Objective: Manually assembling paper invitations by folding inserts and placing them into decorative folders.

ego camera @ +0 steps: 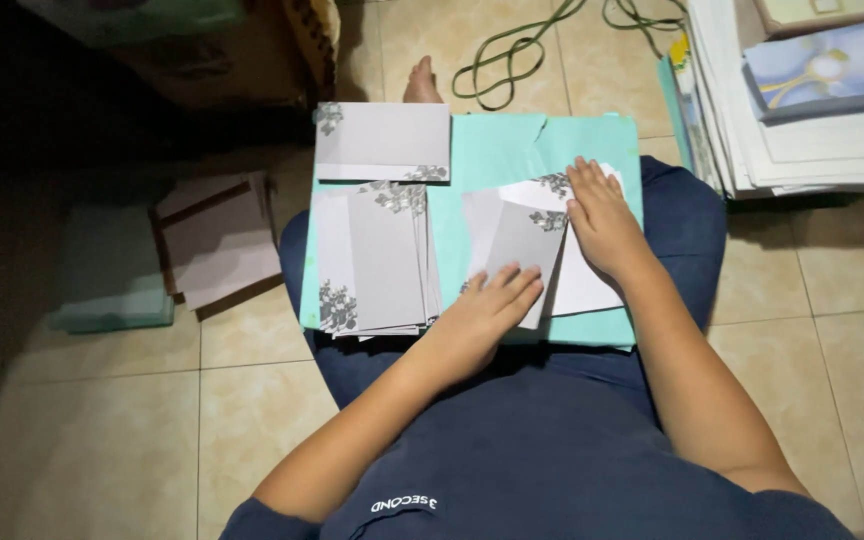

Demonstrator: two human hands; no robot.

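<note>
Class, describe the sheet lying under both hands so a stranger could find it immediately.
Start at the turquoise board resting across the person's lap. On its right half, the left hand and right hand press on a grey paper sheet. Unlike the neat stack of grey envelopes on the left, it is partly folded, with a white flap showing.

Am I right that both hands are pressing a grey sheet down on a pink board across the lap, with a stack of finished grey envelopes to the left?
Not quite: in the head view the board is turquoise, not pink. The rest holds: the left hand and right hand press the grey sheet flat, and the stack of grey envelopes lies to the left.
</note>
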